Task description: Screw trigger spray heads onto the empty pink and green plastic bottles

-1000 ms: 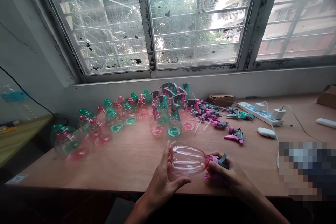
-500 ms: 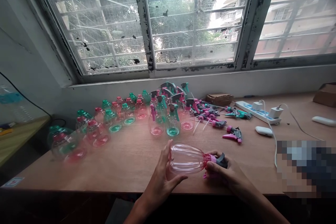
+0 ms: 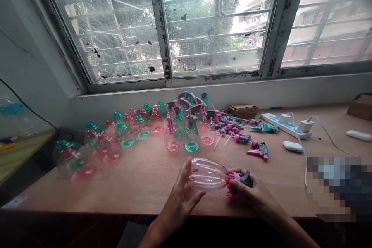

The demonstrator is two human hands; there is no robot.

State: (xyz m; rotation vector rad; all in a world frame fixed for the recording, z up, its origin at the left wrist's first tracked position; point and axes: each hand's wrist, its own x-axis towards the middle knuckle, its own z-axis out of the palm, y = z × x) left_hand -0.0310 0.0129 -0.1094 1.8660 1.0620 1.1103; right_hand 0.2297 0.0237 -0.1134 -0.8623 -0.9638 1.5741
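A clear pink spray bottle [image 3: 208,174] lies on its side just above the wooden table [image 3: 139,178], near the front edge. My left hand [image 3: 180,201] cups its round base, fingers curled around it. My right hand [image 3: 250,195] is closed on the pink and grey trigger head [image 3: 243,179] at the bottle's neck.
Several empty pink and green bottles [image 3: 116,139] stand at the left and back. Three bottles with sprayers [image 3: 188,131] stand in the middle. Loose trigger heads [image 3: 247,139] lie to the right, by a power strip [image 3: 286,126], a white mouse [image 3: 293,146] and cables.
The bottle has turned slightly in my hands and my left fingers have shifted on its base. Both hands stay in the same spot.
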